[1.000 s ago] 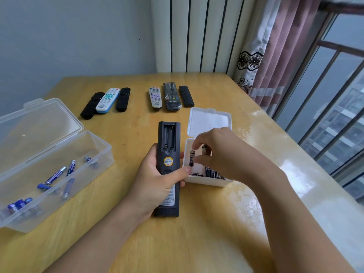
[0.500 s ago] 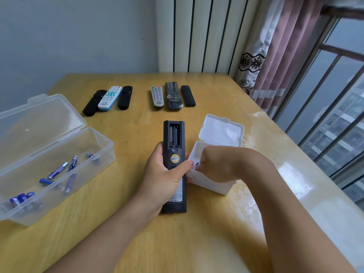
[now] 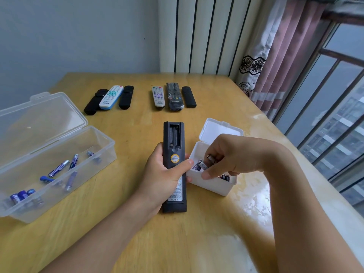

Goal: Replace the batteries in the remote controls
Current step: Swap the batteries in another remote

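A black remote (image 3: 174, 148) lies face down at the table's middle, its battery bay (image 3: 175, 136) open and empty. My left hand (image 3: 163, 175) grips its lower half, thumb across the back near a yellow sticker. Right beside it stands a small white box (image 3: 214, 184) with its lid up. My right hand (image 3: 226, 156) reaches into that box and pinches two dark batteries (image 3: 204, 163) between thumb and fingers. More batteries (image 3: 225, 177) stand inside the box.
A clear plastic bin (image 3: 98, 154) with open lid sits at the left, holding several blue batteries (image 3: 59, 169). Two groups of three remotes (image 3: 111, 97) (image 3: 173, 95) lie at the far side of the wooden table (image 3: 137, 233). Window bars and a curtain are at the right.
My right hand has gone from lifting one battery above the white box to reaching deep into it, now pinching two. The box lid has tipped upright. My left hand keeps its grip on the remote.
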The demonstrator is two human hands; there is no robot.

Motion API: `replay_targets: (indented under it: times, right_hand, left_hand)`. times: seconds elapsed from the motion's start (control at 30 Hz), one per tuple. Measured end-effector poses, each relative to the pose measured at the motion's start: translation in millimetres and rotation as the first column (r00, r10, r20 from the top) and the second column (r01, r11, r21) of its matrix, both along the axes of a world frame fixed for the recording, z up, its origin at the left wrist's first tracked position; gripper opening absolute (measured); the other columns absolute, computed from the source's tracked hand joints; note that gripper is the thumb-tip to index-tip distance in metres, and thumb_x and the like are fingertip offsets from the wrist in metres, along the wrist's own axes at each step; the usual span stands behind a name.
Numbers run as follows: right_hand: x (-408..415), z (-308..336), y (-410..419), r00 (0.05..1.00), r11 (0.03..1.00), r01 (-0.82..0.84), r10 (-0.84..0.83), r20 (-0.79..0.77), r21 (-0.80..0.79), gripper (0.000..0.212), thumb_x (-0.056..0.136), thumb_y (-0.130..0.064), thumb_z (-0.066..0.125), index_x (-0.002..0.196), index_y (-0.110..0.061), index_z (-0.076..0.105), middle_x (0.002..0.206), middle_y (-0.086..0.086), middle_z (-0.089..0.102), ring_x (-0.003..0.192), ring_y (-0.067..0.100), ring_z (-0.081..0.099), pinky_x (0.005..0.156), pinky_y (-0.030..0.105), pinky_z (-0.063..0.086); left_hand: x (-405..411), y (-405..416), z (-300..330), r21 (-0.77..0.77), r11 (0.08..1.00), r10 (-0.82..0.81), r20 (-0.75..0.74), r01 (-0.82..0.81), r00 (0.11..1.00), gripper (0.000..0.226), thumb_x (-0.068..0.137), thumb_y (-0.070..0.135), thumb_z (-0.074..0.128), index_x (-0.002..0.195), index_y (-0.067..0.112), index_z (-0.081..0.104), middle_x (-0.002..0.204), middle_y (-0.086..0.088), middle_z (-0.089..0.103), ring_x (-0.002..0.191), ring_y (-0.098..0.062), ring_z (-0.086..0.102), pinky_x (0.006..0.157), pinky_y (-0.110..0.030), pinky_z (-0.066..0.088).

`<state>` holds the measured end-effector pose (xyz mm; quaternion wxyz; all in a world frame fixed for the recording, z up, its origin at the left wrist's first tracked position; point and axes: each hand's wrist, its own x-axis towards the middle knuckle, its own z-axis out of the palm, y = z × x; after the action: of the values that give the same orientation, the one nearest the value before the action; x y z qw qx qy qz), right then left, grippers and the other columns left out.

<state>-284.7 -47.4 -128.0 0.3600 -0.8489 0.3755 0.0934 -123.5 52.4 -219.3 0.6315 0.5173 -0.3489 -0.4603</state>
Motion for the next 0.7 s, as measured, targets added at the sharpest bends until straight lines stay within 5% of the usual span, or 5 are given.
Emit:
replay_targets:
  times: [0.13,0.3,0.43,0.6,0.7]
  right_hand:
    - [-11,-3,-4,0.964,0.994,0.063,-0.039,0.261,-0.086,0.032,0.083,-0.028,0.081,0.061,-0.013,0.063,0.05,-0.006,0.05,0.044,0.01,0.043,0.044,0.02,0.038]
    - [6,-12,2,0.625,0.963,0.044,-0.236,0.744,0.267,0.026,0.093,-0.023,0.068,0.095,0.002,0.071,0.067,0.005,0.058,0.053,0.016,0.048,0.047,0.022,0.04]
    - [34,-23,10,0.498,0.916,0.095,-0.384,0.778,0.391,0.035,0.098,-0.02,0.063,0.098,0.015,0.058,0.066,0.005,0.053,0.042,0.009,0.032,0.042,0.019,0.031]
    - [48,-28,17,0.447,0.923,0.197,-0.385,0.808,0.331,0.006,0.1,-0.008,0.058,0.096,-0.005,0.06,0.058,0.006,0.052,0.04,0.01,0.032,0.039,0.018,0.029]
    - [53,-31,21,0.445,0.922,0.199,-0.386,0.808,0.332,0.016,0.1,-0.014,0.061,0.096,0.002,0.061,0.059,0.006,0.054,0.037,0.011,0.032,0.038,0.017,0.034]
  left_hand:
    - [0,0,0,-0.007,1.0,-0.01,0.002,0.011,1.0,0.033,0.085,0.006,0.079,0.111,0.017,0.062,0.101,-0.005,0.076,0.072,-0.017,0.071,0.059,-0.027,0.056]
    - [4,3,11,-0.029,0.999,-0.025,-0.004,0.025,1.0,0.015,0.098,0.026,0.066,0.111,0.02,0.065,0.094,-0.006,0.076,0.071,-0.015,0.071,0.056,-0.029,0.057]
    - [13,10,21,-0.04,0.997,-0.074,-0.016,0.073,0.997,0.018,0.105,0.029,0.052,0.103,0.026,0.07,0.086,-0.004,0.075,0.061,-0.017,0.069,0.052,-0.028,0.055]
    - [15,18,23,-0.039,0.991,-0.13,0.009,0.13,0.992,0.017,0.106,0.025,0.051,0.113,0.019,0.065,0.084,-0.003,0.073,0.066,-0.017,0.067,0.055,-0.034,0.057]
    - [14,18,23,-0.048,0.99,-0.136,-0.006,0.135,0.991,0.018,0.106,0.023,0.05,0.117,0.013,0.06,0.08,-0.002,0.071,0.064,-0.017,0.066,0.054,-0.034,0.057]
